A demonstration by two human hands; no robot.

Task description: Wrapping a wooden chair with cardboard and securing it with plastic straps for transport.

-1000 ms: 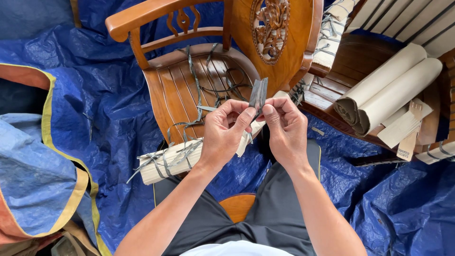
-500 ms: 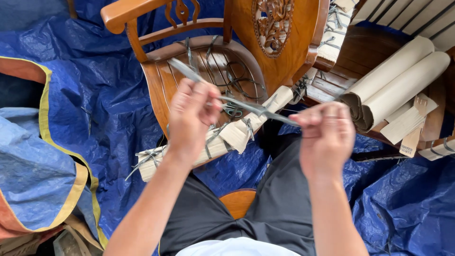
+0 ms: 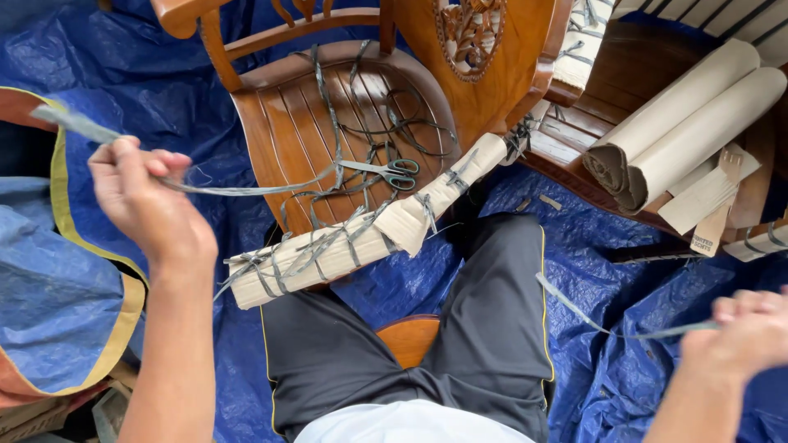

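Nearest the camera, the person is sitting in black shorts (image 3: pixel 484 328) with the knees apart, a bit of a wooden seat (image 3: pixel 410 338) showing between the thighs. The right hand (image 3: pixel 743 332) is hanging low, to the right of the shorts over the blue tarp (image 3: pixel 657 361), its fingers clenched around one end of a thin grey strap (image 3: pixel 574 310); that piece is curving from the hand up toward the outer edge of the right thigh. The left hand (image 3: pixel 148 201) is raised well to the left of the shorts, fingers closed on another stretch of grey strap (image 3: pixel 246 190), with a short end sticking out past the fist to the upper left and the long run leading right toward the chair. Whether the two stretches are one strap cannot be told.

Just beyond the knees, a bundle of pale flat slats (image 3: pixel 353 242) tied with grey straps is lying slantwise, leaning on the front edge of the wooden chair (image 3: pixel 271 123). On the chair's slatted seat, beyond the bundle, loose straps are lying in loops with a pair of scissors (image 3: pixel 390 171) among them. To the right of the chair, two rolls of tan paper (image 3: pixel 681 123) are resting on another piece of dark wooden furniture.
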